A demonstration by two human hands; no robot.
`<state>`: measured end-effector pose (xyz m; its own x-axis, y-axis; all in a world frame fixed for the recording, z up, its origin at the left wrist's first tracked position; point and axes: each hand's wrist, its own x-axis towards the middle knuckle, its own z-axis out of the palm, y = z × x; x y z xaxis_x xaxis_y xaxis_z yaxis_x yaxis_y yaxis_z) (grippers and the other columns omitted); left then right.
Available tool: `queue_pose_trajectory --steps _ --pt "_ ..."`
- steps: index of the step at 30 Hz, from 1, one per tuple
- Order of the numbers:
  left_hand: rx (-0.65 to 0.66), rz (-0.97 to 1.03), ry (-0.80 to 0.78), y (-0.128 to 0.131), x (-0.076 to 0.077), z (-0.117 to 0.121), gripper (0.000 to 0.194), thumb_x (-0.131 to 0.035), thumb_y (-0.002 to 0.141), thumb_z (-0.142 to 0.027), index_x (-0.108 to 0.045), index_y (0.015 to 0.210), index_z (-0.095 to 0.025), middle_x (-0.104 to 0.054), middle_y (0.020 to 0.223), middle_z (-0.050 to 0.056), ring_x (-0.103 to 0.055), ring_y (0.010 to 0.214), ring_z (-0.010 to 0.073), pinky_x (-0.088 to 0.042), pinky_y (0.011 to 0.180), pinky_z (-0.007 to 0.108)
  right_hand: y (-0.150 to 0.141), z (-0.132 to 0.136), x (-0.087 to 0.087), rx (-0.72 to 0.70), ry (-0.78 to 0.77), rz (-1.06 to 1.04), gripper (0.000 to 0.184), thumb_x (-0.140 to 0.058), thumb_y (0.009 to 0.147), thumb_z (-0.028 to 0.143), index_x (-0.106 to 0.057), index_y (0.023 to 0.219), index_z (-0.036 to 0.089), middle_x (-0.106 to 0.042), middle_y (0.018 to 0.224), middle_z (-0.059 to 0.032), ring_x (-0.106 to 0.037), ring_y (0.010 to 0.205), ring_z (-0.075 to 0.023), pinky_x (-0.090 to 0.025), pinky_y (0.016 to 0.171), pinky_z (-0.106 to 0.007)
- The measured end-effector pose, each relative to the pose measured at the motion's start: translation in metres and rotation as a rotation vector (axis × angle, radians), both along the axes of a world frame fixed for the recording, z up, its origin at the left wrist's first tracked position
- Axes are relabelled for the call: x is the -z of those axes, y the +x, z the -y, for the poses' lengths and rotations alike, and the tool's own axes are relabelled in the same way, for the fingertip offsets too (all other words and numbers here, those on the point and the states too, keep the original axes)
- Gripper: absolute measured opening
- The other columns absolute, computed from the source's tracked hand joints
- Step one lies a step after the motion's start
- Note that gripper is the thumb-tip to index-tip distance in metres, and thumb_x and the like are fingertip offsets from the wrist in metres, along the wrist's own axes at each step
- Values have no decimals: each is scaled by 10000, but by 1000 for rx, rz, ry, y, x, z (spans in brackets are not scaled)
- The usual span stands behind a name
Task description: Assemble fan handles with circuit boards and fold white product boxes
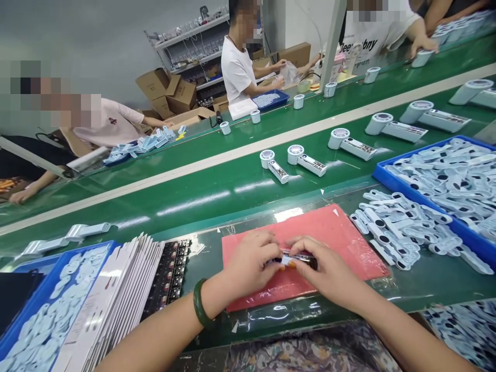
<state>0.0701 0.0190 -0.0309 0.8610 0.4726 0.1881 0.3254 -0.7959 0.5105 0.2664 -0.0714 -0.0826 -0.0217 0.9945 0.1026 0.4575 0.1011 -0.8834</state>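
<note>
Above a pink mat (325,223), my left hand (253,258) and my right hand (327,263) are closed on a small light-blue and dark part (287,259). It lies across between my fingertips, and both thumbs press against its near side. My fingers cover most of it, so I cannot make out its exact kind. To the right of the mat is a loose pile of pale-blue plastic pieces (403,227) with dark oval spots. Left of the mat stand small black boards (166,274) with electronic parts, beside a row of white sheets (120,289).
A blue tray (387,170) of pale-blue pieces stands right; another blue tray (103,258) stands left. Several white round-headed devices (275,166) lie on the green conveyor belt (209,191). Across it, co-workers (238,72) sit among small parts and cardboard boxes (166,93).
</note>
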Motion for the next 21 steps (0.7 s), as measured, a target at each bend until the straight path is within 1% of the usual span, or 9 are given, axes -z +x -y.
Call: queue_pose_trajectory --steps 1,3,4,6,9,12,15,18,21 --pt "-5 -5 14 -2 0 6 46 -656 888 -240 -643 902 -198 -676 1055 60 -612 1057 239 -495 963 447 0 4 0 -10 16 43 189 -571 935 299 -597 1120 271 -651 1197 -47 -579 1184 -245 -468 1005 -437" --pt "-50 -28 47 -6 2 18 143 -657 887 -259 -643 1018 -203 -672 1149 80 -591 1140 273 -469 1018 498 -2 11 1 -28 50 137 350 -577 932 287 -543 1281 283 -627 1274 -57 -561 1207 -260 -442 1036 -477" --pt "-82 -41 64 -8 4 24 192 -641 892 -243 -633 1079 -202 -669 1182 88 -571 1184 288 -455 1041 517 -4 14 1 -39 60 172 378 -563 942 277 -527 1318 285 -624 1286 -60 -560 1203 -263 -436 1039 -490" --pt "-135 -66 91 -8 8 33 243 -597 900 -187 -618 1142 -202 -673 1195 90 -544 1234 300 -438 1069 532 -7 16 1 -59 66 212 347 -519 968 258 -543 1313 279 -635 1266 -64 -568 1176 -267 -439 1022 -501" --pt "-166 -76 108 -6 13 37 220 -572 895 -145 -637 1096 -209 -694 1142 73 -572 1193 284 -450 1065 515 -8 14 3 -63 69 241 298 -482 988 244 -570 1273 260 -646 1234 -76 -577 1140 -272 -450 986 -503" --pt "-140 -60 134 -5 13 35 194 -571 906 -170 -641 1084 -202 -701 1118 71 -592 1163 271 -456 1065 495 -6 13 5 -90 98 254 320 -491 992 249 -545 1308 253 -631 1258 -85 -567 1154 -268 -443 998 -504" --pt "-117 -67 158 -6 13 34 227 -573 913 -205 -624 1134 -189 -698 1150 78 -573 1204 283 -434 1089 502 -5 15 7 -123 140 277 370 -500 987 241 -511 1357 245 -614 1284 -93 -556 1165 -266 -442 1005 -501" --pt "-125 -76 182 -7 15 34 227 -556 920 -205 -617 1138 -180 -694 1169 84 -554 1224 298 -443 1062 515 -9 16 7 -92 156 325 356 -488 980 226 -535 1333 221 -624 1257 -103 -555 1142 -283 -454 975 -512" --pt "-129 -79 184 -4 15 34 184 -534 927 -185 -626 1086 -182 -694 1131 78 -571 1166 277 -456 1029 486 -13 15 6 -60 149 344 335 -484 976 228 -564 1300 200 -639 1222 -112 -566 1112 -297 -467 950 -521"
